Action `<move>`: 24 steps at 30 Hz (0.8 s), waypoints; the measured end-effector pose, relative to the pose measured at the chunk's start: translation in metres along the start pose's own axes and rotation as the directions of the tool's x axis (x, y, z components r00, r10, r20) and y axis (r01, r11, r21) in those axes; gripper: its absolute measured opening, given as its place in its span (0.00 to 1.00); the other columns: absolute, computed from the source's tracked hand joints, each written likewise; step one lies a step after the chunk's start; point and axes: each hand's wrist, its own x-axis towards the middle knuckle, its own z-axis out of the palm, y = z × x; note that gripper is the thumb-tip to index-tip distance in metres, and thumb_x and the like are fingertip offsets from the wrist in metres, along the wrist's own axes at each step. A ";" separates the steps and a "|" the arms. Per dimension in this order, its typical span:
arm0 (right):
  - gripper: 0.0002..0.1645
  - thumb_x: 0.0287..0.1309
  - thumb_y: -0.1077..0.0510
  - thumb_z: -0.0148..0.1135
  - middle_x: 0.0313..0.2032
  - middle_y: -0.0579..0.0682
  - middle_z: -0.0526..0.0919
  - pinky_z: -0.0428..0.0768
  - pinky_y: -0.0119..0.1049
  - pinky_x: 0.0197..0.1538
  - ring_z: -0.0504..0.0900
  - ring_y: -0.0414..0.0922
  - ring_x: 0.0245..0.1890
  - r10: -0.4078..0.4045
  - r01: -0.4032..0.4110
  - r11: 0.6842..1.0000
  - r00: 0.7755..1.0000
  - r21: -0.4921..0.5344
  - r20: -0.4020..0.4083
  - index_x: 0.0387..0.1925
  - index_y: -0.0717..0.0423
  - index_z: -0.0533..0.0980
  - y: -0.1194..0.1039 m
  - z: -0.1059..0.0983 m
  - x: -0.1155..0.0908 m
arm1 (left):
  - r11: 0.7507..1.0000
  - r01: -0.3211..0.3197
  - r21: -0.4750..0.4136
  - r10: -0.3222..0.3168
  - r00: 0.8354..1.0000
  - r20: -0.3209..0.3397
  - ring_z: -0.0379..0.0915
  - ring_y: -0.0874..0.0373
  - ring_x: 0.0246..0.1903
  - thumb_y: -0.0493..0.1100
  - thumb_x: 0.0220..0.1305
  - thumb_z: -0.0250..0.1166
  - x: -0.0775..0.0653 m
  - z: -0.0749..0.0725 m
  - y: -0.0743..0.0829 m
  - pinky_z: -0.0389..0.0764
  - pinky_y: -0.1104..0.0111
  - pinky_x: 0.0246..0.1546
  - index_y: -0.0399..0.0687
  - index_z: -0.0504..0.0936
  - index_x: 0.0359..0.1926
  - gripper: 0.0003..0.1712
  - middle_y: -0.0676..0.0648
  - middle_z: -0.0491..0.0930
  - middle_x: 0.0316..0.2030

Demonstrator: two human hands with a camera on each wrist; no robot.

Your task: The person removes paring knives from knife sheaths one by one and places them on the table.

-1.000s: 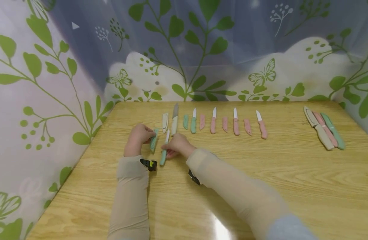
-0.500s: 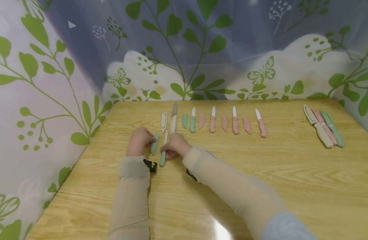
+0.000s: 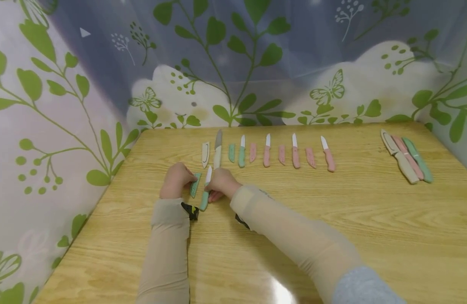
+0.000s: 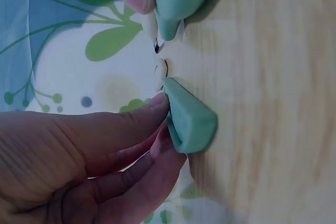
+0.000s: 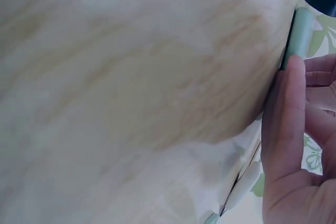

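My left hand [image 3: 176, 179] pinches a mint-green knife sheath [image 3: 195, 186] between thumb and fingers. Close up in the left wrist view, this sheath [image 4: 197, 124] is right at the wood surface. Just to its right, my right hand [image 3: 224, 182] holds a small paring knife [image 3: 204, 202] by its mint-green handle, with the white blade pointing to the far side. Part of that handle [image 5: 300, 32] shows past the fingers in the right wrist view. Behind the hands lie a cream sheath [image 3: 206, 155] and a larger cream-handled knife [image 3: 218, 152], its handle end partly covered by the right hand.
A row of paring knives runs along the back of the table [image 3: 332, 236]: one green knife [image 3: 241, 156] with a green sheath [image 3: 231, 153], then several pink knives [image 3: 266, 156] with pink sheaths [image 3: 282, 155] between. Sheathed knives [image 3: 406, 162] lie together at far right. A patterned curtain [image 3: 218, 84] hangs behind.
My left hand has brought the green sheath slightly nearer the table's front, level beside the knife. My right hand keeps its grip on the knife, almost still. The camera has shifted a little.
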 end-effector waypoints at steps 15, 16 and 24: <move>0.28 0.65 0.51 0.61 0.29 0.59 0.87 0.84 0.35 0.32 0.86 0.47 0.24 -0.138 0.144 0.983 0.989 -0.115 0.061 0.53 0.72 0.73 0.012 -0.041 -0.034 | 0.996 0.036 -0.079 -0.031 0.998 0.060 0.74 0.59 0.23 0.38 0.60 0.67 0.001 0.004 0.001 0.76 0.68 0.29 0.30 0.83 0.39 0.12 0.39 0.84 0.34; 0.26 0.65 0.49 0.61 0.30 0.58 0.86 0.84 0.35 0.33 0.87 0.47 0.27 -0.149 0.156 0.978 0.987 -0.141 0.057 0.49 0.70 0.75 0.014 -0.051 -0.038 | 0.996 0.036 -0.081 -0.031 0.997 0.065 0.74 0.59 0.23 0.38 0.61 0.67 0.000 0.003 0.001 0.77 0.68 0.29 0.30 0.83 0.40 0.12 0.38 0.85 0.35; 0.33 0.69 0.41 0.52 0.51 0.62 0.79 0.79 0.44 0.47 0.80 0.55 0.47 -0.211 0.143 0.913 0.967 -0.383 -0.142 0.62 0.64 0.68 0.056 -0.146 -0.062 | 0.994 0.046 -0.096 -0.038 0.996 0.084 0.73 0.59 0.25 0.38 0.62 0.66 0.001 0.001 -0.003 0.76 0.69 0.29 0.29 0.83 0.42 0.13 0.37 0.84 0.37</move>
